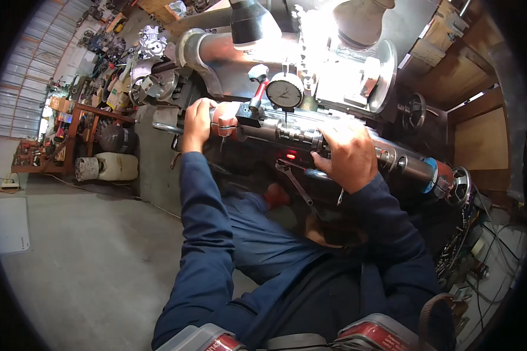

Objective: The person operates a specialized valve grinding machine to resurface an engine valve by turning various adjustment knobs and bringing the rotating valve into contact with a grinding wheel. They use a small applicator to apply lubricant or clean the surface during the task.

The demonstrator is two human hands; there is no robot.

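A stepped metal shaft (301,138) lies across the machine, between a red head (223,121) on the left and a grey tailstock (413,167) on the right. Over the shaft stands a round dial indicator (284,91), its thin stem pointing down at the metal. It is held by a stand with a red-handled arm (259,95) on a black block. My left hand (198,124) is curled round the left end of the red head, its fingertips partly hidden. My right hand (352,153) grips the shaft right of the dial, fingers over the top and thumb at the near side.
Bright lamps (253,26) hang over the machine, near a large wheel guard (387,76). Handwheels (461,186) sit at the right. Below the shaft are a wrench (295,182) and a glowing red light (290,156). A white tank (118,167) lies at the left.
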